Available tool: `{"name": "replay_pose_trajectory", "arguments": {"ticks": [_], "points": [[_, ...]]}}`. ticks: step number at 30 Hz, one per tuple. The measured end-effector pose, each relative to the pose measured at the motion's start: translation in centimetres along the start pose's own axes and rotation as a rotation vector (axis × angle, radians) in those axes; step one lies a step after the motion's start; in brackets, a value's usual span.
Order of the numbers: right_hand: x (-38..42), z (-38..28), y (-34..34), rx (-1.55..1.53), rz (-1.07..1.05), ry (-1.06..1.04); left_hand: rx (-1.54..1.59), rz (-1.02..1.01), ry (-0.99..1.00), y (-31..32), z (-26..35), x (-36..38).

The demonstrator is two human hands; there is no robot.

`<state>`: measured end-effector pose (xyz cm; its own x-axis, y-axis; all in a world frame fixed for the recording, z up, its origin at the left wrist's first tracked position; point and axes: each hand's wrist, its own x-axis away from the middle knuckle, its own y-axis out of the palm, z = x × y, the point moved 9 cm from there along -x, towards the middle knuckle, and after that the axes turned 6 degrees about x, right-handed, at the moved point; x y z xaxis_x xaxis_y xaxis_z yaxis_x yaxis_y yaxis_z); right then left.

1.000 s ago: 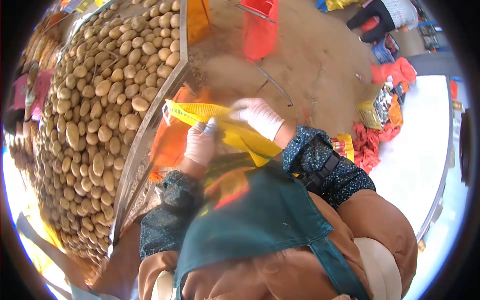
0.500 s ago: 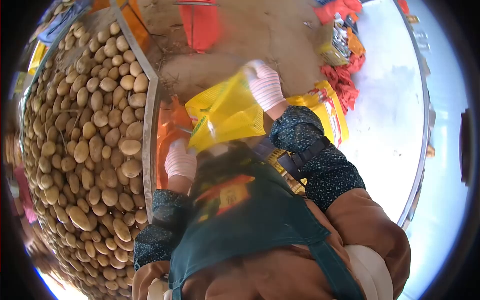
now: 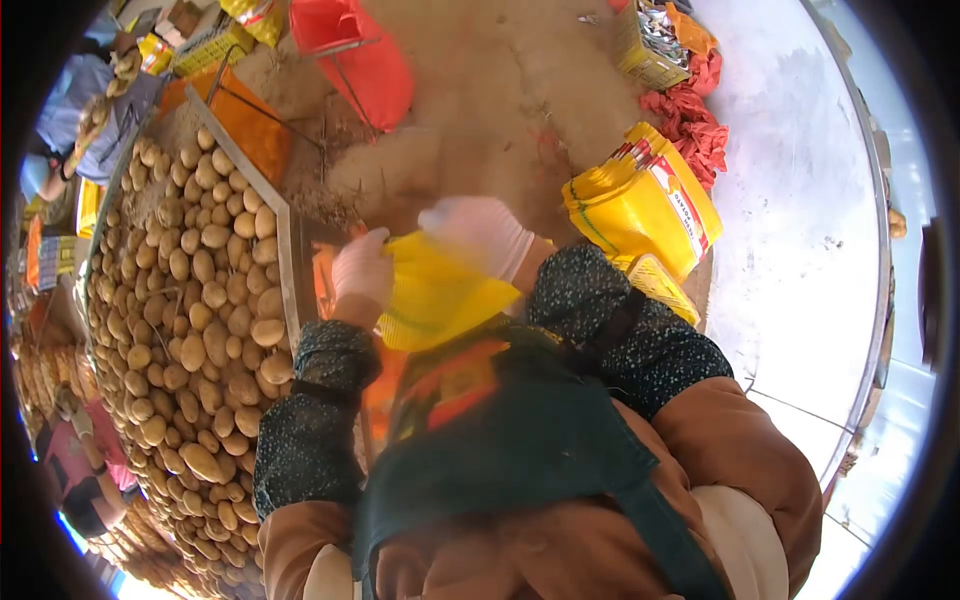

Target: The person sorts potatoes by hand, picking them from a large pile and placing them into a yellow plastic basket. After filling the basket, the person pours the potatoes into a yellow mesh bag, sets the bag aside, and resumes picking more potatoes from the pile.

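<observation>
A yellow mesh bag (image 3: 445,300) hangs in front of my apron, gathered between my two gloved hands. Its left edge is gripped by my left hand (image 3: 362,272), whose fingers are closed. At the bag's upper right, my right hand (image 3: 480,235) is curled over the top edge, though motion blurs its fingertips. Both hands are close together at about the same height. Orange material (image 3: 380,395) shows below and behind my left hand, partly hidden by the bag and apron.
Left of me, potatoes (image 3: 200,300) cover a sorting table with a metal rim (image 3: 292,270). A stack of yellow mesh bags (image 3: 640,205) lies to the right, near a white surface (image 3: 790,200). A red bag on a stand (image 3: 365,75) is ahead. Other people (image 3: 85,460) are at left.
My right hand has come down and left toward my left hand, which has risen. The yellow bag, spread wide before, is now more bunched. My view has shifted.
</observation>
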<state>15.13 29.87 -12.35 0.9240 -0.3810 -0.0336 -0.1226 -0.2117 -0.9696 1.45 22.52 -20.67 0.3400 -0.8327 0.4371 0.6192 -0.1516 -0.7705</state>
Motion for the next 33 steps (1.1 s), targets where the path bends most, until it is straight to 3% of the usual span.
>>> {"name": "replay_pose_trajectory", "arguments": {"ticks": [3,6,9,12,15,18,21,24,27,30,33], "points": [[1.9,1.4,1.7,-0.109,-0.208,0.096,0.293,0.075,0.011,1.3,-1.8,-1.3],[3.4,5.1,6.2,0.052,-0.274,0.161,-0.161,0.056,0.161,0.7,2.2,-2.3],[3.3,7.8,6.1,0.040,-0.163,0.301,-0.475,-0.081,0.130,0.8,3.8,-3.5],[1.9,8.2,6.0,0.055,-0.183,0.312,-0.603,-0.129,0.073,0.1,3.0,-5.6],[0.2,8.2,6.6,-0.032,-0.239,0.315,-0.391,0.053,0.169,-1.6,1.8,-8.4],[-1.3,10.8,9.8,0.065,-0.540,0.502,-0.167,0.017,0.146,-1.3,-0.1,-12.1],[-1.5,14.8,11.2,-0.130,-0.366,0.710,0.063,-0.038,0.084,0.4,-3.0,-14.7],[-0.7,17.8,11.2,-0.285,-0.062,0.951,-0.028,-0.010,0.258,1.7,-2.3,-17.0],[0.4,20.3,13.8,-0.380,-0.144,1.118,-0.253,-0.119,0.317,2.3,-0.5,-18.7],[0.8,22.1,15.4,-0.372,-0.051,1.161,-0.378,-0.036,0.314,2.5,-0.3,-21.1],[0.7,24.2,19.3,-0.418,0.064,1.067,-0.270,-0.101,0.171,1.5,-0.3,-22.8]]}}
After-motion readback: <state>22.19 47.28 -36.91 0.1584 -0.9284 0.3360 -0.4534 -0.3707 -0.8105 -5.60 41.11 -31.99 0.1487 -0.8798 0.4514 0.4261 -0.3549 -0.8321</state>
